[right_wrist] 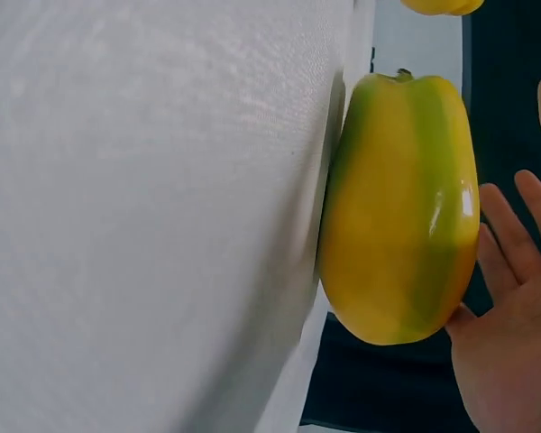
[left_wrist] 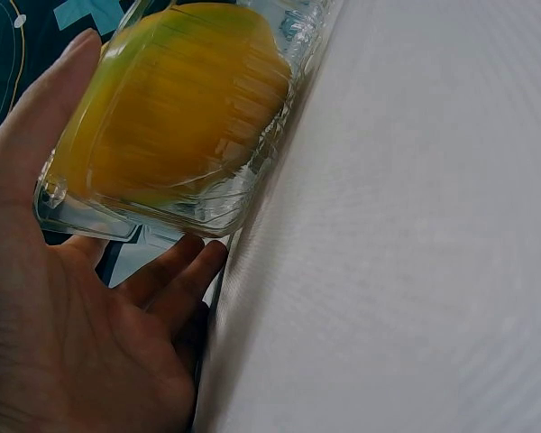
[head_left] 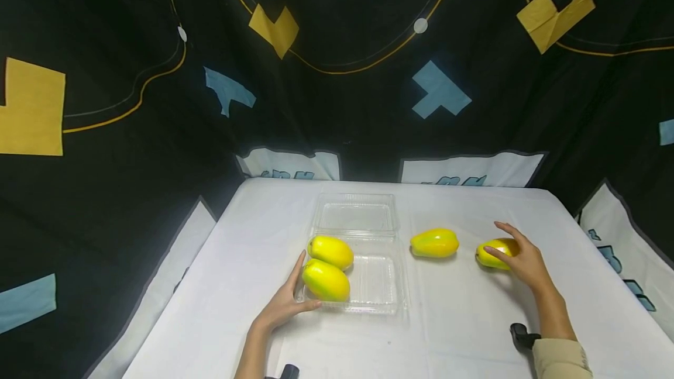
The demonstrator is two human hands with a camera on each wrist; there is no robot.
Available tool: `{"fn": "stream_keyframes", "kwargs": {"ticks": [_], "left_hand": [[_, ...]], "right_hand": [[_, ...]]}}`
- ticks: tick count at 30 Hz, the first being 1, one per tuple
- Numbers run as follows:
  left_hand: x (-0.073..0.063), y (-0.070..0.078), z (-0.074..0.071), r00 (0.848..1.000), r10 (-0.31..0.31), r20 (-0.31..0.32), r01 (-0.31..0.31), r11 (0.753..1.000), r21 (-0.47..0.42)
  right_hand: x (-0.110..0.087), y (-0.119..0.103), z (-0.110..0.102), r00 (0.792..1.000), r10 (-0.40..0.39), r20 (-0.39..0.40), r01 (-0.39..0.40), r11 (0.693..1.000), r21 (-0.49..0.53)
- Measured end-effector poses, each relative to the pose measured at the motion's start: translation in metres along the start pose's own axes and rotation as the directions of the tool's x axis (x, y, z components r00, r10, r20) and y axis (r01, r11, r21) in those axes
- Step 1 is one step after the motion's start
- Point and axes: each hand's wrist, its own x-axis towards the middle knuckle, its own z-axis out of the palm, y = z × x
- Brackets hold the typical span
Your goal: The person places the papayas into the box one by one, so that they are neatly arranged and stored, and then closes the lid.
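A clear plastic clamshell container lies with its lid folded back. Two yellow-green papayas sit side by side in its left half; one papaya shows through the container wall in the left wrist view. My left hand rests at the container's near left corner, thumb along the front edge and fingers spread along the left side. Over at the right, my right hand spreads its thumb and fingers about another papaya lying on the table. Whether they touch it, I cannot tell.
Between the container and my right hand lies a further papaya. The white-covered table carries everything. Behind it hangs a dark curtain with yellow and blue patches.
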Motion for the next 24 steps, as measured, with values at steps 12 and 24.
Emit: {"fn": "stream_keyframes", "kwargs": {"ticks": [12,24], "left_hand": [[0.001,0.000,-0.001,1.000,0.011,0.018,-0.010,1.000,-0.023],[0.001,0.001,-0.001,1.000,0.012,0.021,-0.011,1.000,-0.028]], "right_hand": [[-0.003,0.007,-0.003,0.997,0.022,0.076,-0.019,0.999,-0.044],[-0.005,0.009,-0.002,0.996,-0.081,0.031,0.083,0.994,-0.068]]}}
